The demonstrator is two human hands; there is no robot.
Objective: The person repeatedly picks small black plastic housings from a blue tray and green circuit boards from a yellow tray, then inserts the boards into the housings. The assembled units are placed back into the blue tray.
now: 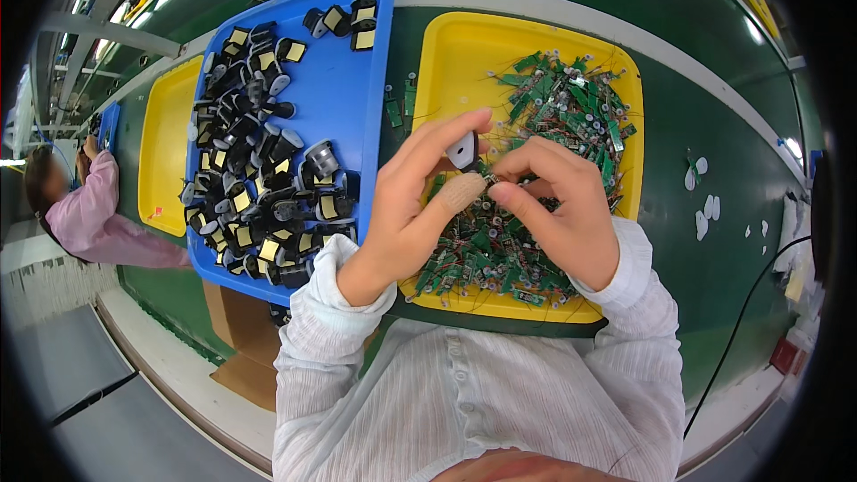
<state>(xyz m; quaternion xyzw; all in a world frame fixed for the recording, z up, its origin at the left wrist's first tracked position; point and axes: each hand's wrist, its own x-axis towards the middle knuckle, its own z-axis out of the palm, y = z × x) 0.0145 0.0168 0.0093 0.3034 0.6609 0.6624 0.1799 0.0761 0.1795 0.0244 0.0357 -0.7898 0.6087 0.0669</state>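
My left hand (412, 201) is closed round a small black plastic housing with a pale grey end (463, 151). A bandage wraps its thumb. My right hand (561, 205) meets it over the yellow tray (442, 62), finger and thumb pinched on a small part at the housing's lower end. That part is mostly hidden; I cannot make out its kind. Beneath both hands lies a heap of green circuit boards (571, 98) with thin wires and small round pale pieces. To the left, a blue tray (335, 80) holds many black housings (241, 138) with cream pads.
Two loose circuit boards (393, 109) lie between the trays. White scraps (703, 214) and a black cable (745, 321) are on the right of the green table. Far left are another yellow tray (165, 143) and a person in pink (94, 219). A cardboard box (245, 339) stands below the blue tray.
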